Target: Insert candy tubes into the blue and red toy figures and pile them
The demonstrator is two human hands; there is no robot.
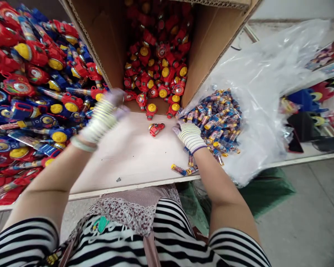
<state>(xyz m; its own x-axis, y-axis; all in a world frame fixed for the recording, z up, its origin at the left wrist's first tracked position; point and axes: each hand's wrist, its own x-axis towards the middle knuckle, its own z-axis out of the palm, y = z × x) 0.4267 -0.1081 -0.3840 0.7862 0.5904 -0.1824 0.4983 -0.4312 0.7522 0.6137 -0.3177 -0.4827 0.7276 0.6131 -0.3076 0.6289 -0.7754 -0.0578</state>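
Observation:
My left hand [105, 113], in a striped knit glove, hovers blurred above the white table [133, 155], near the edge of a heap of finished red and blue toys [30, 81]. Whether it holds anything is lost in the smear. My right hand [189, 134], gloved the same way, reaches into a pile of small wrapped tubes [217, 120] that spills from a clear plastic bag [267, 89]; its fingertips are buried among them. One red toy [156, 128] lies alone on the table between my hands.
An open cardboard box [208, 40] lying on its side holds many red and yellow toys [158, 66]. A few loose tubes [183, 170] lie at the table's front edge. Printed cards and dark items [311, 107] sit at the far right.

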